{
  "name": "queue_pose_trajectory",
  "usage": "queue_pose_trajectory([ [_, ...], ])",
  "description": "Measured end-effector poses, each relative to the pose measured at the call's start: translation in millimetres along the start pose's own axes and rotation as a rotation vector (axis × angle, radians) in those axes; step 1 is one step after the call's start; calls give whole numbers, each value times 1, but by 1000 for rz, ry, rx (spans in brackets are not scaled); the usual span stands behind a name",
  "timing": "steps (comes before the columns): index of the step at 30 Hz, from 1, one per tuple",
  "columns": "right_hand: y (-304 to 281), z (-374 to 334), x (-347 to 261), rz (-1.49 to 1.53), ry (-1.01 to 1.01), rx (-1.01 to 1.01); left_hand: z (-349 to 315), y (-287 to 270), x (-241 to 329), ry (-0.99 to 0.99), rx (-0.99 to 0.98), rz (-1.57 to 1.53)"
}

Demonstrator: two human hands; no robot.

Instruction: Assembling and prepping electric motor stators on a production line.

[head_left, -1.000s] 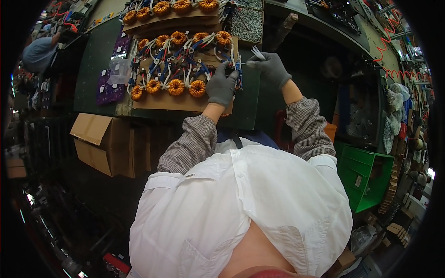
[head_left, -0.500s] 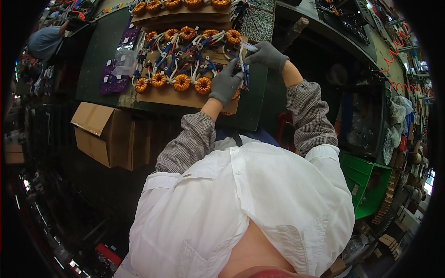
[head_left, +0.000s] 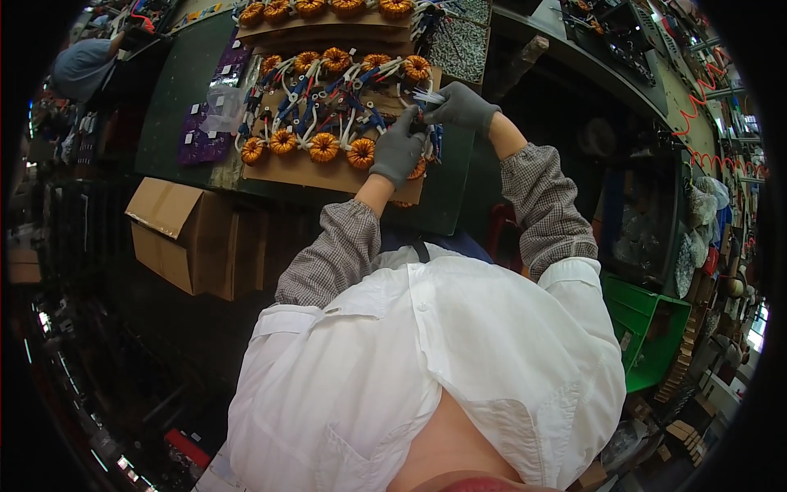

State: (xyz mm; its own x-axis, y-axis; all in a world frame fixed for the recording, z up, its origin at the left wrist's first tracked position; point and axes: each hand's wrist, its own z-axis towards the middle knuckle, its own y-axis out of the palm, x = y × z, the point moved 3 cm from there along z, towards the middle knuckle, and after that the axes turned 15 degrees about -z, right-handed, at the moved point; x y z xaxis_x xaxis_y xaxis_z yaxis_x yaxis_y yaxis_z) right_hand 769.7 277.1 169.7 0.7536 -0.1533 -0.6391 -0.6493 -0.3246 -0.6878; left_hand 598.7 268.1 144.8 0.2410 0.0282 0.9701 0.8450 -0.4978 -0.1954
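Note:
Two rows of orange copper-wound ring coils (head_left: 323,147) lie on a cardboard sheet (head_left: 307,175), with blue, white and red leads (head_left: 307,107) tangled between them. At the right end of these rows both my gloved hands come close together. My right hand (head_left: 465,108) is closed on a bundle of thin white strips (head_left: 427,97) that look like cable ties; their ends fan out to the left. My left hand (head_left: 398,153) reaches in among the leads below it, its fingers bent together. What those fingertips grip is hidden. A coil (head_left: 417,168) shows partly behind the left hand.
Another cardboard sheet of coils (head_left: 348,8) lies farther back, beside a bin of small metal parts (head_left: 457,53). Purple sheets (head_left: 205,146) and a clear plastic bag (head_left: 225,108) are on the left. An open cardboard box (head_left: 176,234) stands below the bench, a green crate (head_left: 648,328) at right.
My right hand has moved slightly left and down, closer to the left hand, and the white strips now fan out over the leads. My left hand has hardly moved.

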Motion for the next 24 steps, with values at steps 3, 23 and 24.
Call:
queue_pose_trajectory([
  [3,0,-7,4,41,15,15,-2,-4,5,-79,91,-26],
  [23,36,-21,25,810,111,185,1,-19,12,-431,-220,-741],
  [24,36,-24,24,800,103,177,5,-18,6,-291,-225,-615],
])
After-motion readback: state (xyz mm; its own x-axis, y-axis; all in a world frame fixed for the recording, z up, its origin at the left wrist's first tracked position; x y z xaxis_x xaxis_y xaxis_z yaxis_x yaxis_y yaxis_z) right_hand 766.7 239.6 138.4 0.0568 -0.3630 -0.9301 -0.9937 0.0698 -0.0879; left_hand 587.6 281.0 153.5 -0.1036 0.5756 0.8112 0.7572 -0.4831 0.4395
